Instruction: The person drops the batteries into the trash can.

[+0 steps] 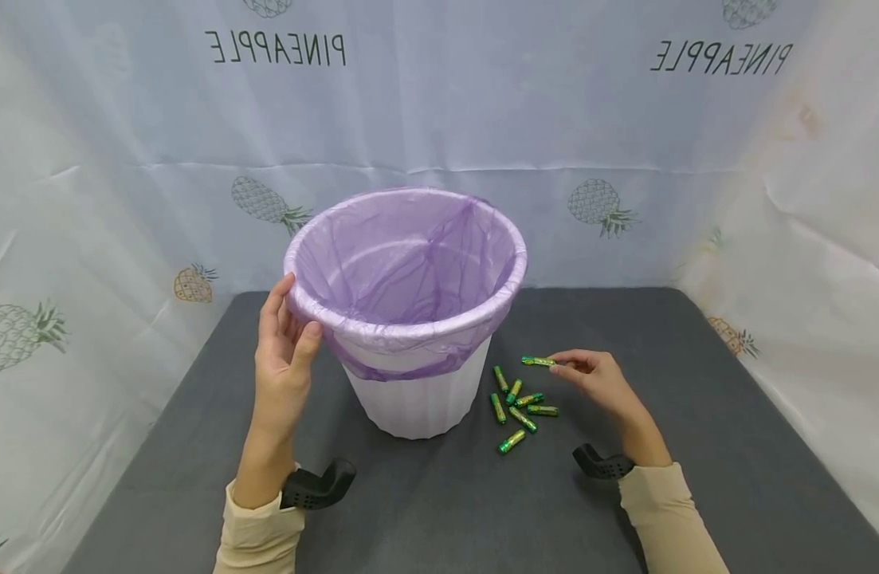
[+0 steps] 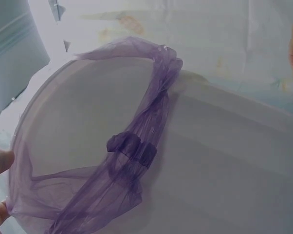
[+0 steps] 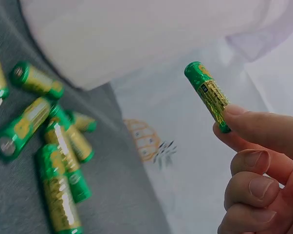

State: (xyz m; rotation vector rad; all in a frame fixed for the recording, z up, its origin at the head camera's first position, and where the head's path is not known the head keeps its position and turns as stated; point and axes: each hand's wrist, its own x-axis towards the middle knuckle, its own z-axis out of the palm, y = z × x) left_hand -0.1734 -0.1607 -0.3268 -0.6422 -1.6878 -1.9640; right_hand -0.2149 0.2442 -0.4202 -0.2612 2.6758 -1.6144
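Observation:
A white trash can [image 1: 417, 406] lined with a purple plastic bag [image 1: 410, 371] stands left of center in the head view. My left hand [image 1: 284, 359] holds its left rim, thumb toward the front and fingers curved along the side. In the left wrist view, only the tips of the thumb [image 2: 1, 161] and a finger show at the rim. To the right of the can, my right hand [image 1: 597, 383] pinches a green and gold battery [image 1: 537, 361] by one end, raised off the table. Several more such batteries [image 1: 523, 419] lie loosely grouped between the hand and the can.
The dark grey table [image 1: 439, 510] extends around the can. Behind it hangs a pale curtain [image 1: 439, 104] printed with pineapples. Both wrists carry black camera mounts [image 1: 317, 485] close above the tabletop.

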